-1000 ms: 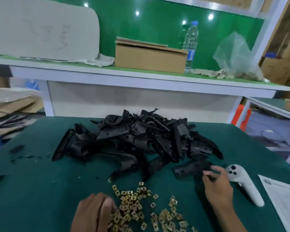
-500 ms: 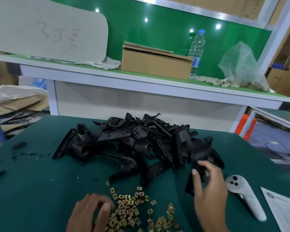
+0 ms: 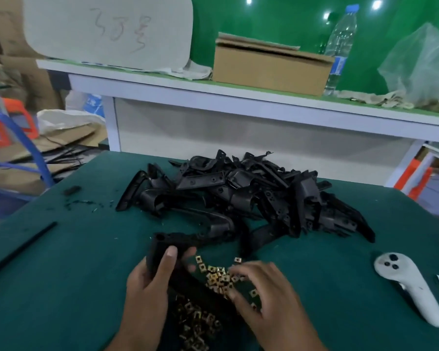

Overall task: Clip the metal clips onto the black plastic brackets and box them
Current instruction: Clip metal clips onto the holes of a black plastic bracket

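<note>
On the green mat just in front of the person, the left hand (image 3: 147, 287) grips one black bracket (image 3: 162, 252), thumb across its near face and fingers curled behind, lifted clear of the bracket pile (image 3: 238, 193) that lies farther back. The bracket's long axis seems to run from its upper end, up and left, down and right toward the metal clips (image 3: 218, 277), passing between the two hands. The right hand (image 3: 266, 297) hovers just over the scattered clips with fingers bent and spread; motion blur hides whether it already pinches one. It is the nearer hand to the clips, so picking one likely falls to it. A cardboard box (image 3: 269, 64) stands on the rear shelf, well apart. Handwriting on the pale board (image 3: 107, 29) is too faint to read, and so is the water bottle (image 3: 340, 46) label.
</note>
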The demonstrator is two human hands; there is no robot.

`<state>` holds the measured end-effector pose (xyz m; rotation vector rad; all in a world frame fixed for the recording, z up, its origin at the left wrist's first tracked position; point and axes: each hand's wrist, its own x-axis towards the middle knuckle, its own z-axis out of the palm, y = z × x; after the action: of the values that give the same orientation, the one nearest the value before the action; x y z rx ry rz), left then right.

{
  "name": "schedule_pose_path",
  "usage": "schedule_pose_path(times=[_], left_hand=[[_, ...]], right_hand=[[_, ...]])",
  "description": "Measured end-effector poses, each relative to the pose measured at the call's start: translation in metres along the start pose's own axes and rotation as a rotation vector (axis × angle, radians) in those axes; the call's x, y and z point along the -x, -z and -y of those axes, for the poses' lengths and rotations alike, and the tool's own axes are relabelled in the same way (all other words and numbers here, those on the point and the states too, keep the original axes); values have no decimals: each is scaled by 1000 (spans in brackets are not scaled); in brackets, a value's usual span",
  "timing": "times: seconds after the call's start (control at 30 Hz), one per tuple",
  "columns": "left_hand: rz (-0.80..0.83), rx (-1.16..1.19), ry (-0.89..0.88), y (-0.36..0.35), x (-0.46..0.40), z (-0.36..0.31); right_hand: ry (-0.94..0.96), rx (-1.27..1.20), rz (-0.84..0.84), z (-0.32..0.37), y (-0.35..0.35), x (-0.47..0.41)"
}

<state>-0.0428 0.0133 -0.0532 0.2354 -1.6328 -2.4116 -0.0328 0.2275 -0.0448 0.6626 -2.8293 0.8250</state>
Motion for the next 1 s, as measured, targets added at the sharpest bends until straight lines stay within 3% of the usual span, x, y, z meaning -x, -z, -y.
schedule_pose_path(times=[0.07, 0.17, 0.37, 0.63, 0.8, 1.0], left_hand=[[28, 9, 34, 0, 1, 0], [30, -10, 36, 0, 3, -4], [157, 26, 29, -3, 11, -9], [230, 26, 67, -2, 12, -7], [201, 48, 80, -4, 12, -8], [165, 40, 45, -4, 11, -8]], right_hand=[[-34, 134, 108, -11, 1, -2], [-18, 166, 140, -8, -6, 1], [34, 191, -20, -2, -8, 2], [40, 239, -61, 6, -12, 5], [-13, 162, -100, 6, -13, 3], [-196, -192, -161, -1, -11, 3]])
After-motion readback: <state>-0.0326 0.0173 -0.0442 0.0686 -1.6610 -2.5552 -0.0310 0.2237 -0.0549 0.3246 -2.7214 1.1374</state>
